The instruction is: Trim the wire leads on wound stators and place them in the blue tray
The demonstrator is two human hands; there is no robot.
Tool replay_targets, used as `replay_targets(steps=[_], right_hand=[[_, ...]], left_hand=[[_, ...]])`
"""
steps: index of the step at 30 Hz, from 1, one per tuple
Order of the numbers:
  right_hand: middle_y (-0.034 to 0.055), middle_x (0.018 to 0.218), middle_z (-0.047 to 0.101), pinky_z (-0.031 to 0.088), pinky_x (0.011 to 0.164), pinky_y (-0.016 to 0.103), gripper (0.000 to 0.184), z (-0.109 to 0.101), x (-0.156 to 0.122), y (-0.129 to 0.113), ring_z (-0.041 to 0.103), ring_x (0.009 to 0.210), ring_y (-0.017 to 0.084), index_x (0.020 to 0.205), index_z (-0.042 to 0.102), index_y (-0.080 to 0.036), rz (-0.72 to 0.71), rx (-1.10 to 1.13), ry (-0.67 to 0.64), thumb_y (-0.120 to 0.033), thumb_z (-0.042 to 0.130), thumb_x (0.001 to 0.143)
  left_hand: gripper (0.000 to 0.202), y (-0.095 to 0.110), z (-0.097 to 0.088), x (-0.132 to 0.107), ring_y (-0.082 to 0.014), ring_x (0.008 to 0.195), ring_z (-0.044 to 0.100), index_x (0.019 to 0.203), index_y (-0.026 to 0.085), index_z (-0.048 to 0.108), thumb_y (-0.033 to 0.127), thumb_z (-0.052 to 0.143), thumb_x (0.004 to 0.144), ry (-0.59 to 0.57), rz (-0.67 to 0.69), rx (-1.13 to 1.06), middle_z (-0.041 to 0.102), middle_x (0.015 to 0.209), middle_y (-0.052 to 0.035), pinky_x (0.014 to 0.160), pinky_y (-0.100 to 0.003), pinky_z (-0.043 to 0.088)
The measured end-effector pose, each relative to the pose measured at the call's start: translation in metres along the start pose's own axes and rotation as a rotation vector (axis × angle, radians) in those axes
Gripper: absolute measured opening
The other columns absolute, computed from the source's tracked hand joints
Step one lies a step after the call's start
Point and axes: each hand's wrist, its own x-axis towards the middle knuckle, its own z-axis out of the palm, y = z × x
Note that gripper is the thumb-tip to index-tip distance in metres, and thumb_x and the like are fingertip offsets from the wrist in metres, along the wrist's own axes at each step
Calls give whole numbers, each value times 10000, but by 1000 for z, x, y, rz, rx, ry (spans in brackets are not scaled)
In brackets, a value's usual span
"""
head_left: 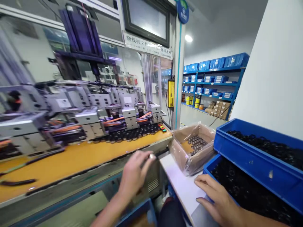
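Observation:
A small shiny metal piece (152, 156) sits between the thumb and fingertips of my left hand (134, 170), which is raised in front of the yellow-orange bench. Its exact kind is too small to make out. My right hand (216, 198) holds nothing, its thumb and fingers apart above the white board (178, 181), beside the lower blue bin (209, 165). Beyond both hands stands a plastic-lined cardboard box (181, 159) with many small metallic round parts (197, 145) inside.
Black ring-like parts fill the lower bin and the upper blue bin (255, 151). A row of black round parts (127, 135) lines the orange bench top (94, 154) below the machine (87, 119). Pliers-like handles (19, 182) lie at left. Another blue bin (151, 211) is below.

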Motion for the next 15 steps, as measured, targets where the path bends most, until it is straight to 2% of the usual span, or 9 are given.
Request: replay_targets(steps=[2, 4, 6, 8, 10, 11, 13, 15], right_hand=[[116, 1134, 674, 601, 892, 284, 355, 2, -1, -1, 691, 1027, 201, 1231, 599, -170, 5, 2, -12, -122, 616, 880], [117, 1147, 681, 602, 894, 294, 344, 2, 0, -4, 691, 1042, 203, 1237, 595, -175, -28, -4, -2, -123, 594, 897], [116, 1134, 692, 603, 887, 297, 312, 1, 0, -6, 695, 1033, 197, 1232, 593, -173, -61, -15, -4, -123, 549, 927], [108, 1106, 707, 606, 857, 285, 277, -5, -3, 0, 707, 982, 185, 1212, 603, -174, -96, -48, -24, -134, 512, 953], [97, 1072, 720, 603, 828, 268, 260, -15, -8, 16, 715, 914, 170, 1181, 629, -185, -89, -98, -43, -147, 488, 966], [94, 1055, 723, 598, 827, 264, 258, -21, -12, 28, 716, 893, 167, 1159, 647, -189, -38, -125, -62, -151, 481, 966], [101, 1022, 724, 583, 847, 271, 252, -31, -21, 57, 716, 884, 176, 1093, 688, -185, 194, -169, -164, -155, 481, 952], [118, 979, 728, 571, 852, 287, 229, -35, -30, 84, 720, 889, 204, 1002, 720, -163, 475, -178, -343, -155, 509, 913]], left_hand=[[264, -39, -21, 35, -253, 779, 652, 939, 166, 719, 359, 547, 886, 10, -105, 151, 703, 820, -103, 761, -349, 498], [216, -71, -33, 61, -240, 750, 637, 919, 163, 704, 319, 559, 883, -28, -206, 265, 692, 766, -86, 728, -341, 483], [190, -95, -38, 77, -207, 730, 637, 918, 158, 689, 323, 599, 894, -92, -289, 333, 685, 753, -46, 734, -346, 496], [190, -108, -40, 83, -185, 752, 658, 965, 149, 679, 321, 622, 908, -144, -347, 373, 699, 798, -20, 778, -371, 520], [208, -108, -43, 84, -214, 828, 692, 1059, 128, 671, 263, 619, 909, -163, -380, 408, 736, 874, -47, 825, -409, 530], [245, -103, -44, 84, -254, 880, 704, 1110, 106, 664, 227, 602, 907, -161, -387, 427, 753, 918, -85, 841, -436, 530], [321, -84, -40, 86, -345, 984, 699, 1184, 44, 641, 180, 550, 907, -160, -365, 458, 758, 1009, -173, 863, -496, 521], [345, -52, -23, 92, -374, 1083, 666, 1220, 30, 625, 186, 513, 933, -201, -285, 456, 729, 1116, -211, 910, -531, 507]])
